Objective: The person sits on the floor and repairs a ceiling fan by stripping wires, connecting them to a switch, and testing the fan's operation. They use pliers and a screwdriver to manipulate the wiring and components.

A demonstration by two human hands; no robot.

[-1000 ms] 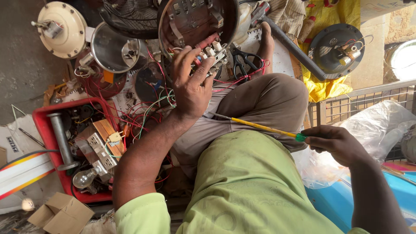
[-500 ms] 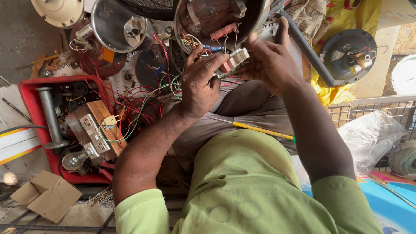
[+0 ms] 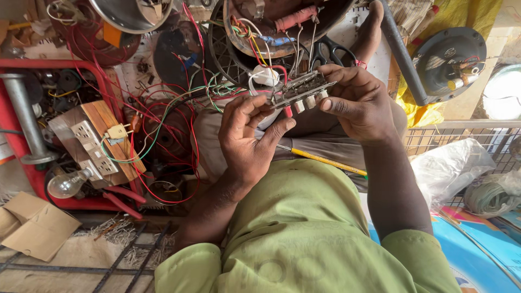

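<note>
A: What are the hands doing?

B: Both are gripping one small switch block (image 3: 302, 92). The left hand (image 3: 251, 138) is closing its fingers and thumb around the block's near end, and the right hand (image 3: 355, 100) is pinching the far end, thumb lying by the pale buttons. Neither hand is free.

A: Where is the block sitting?

B: It is hanging in the air above the person's lap, just below the open motor housing (image 3: 282, 21). Wires (image 3: 260, 46) are running from the block up into that housing, so it is looking already connected, at least in part.

A: And the tools?

B: A yellow screwdriver (image 3: 320, 159) is lying across the lap, untouched, just under the left hand. Black scissors (image 3: 328, 54) are resting beyond the block.

A: How far along does the work seem?

B: I am judging it as midway: the block is wired but not mounted, and the housing is gaping open. Fitting and closing are looking undone.

A: Anything farther out?

B: A wooden socket board (image 3: 103, 141) and a bulb (image 3: 68, 183) are lying in a red tray (image 3: 11, 122) on the left, and a dark round cover (image 3: 450, 59) on the right.
</note>
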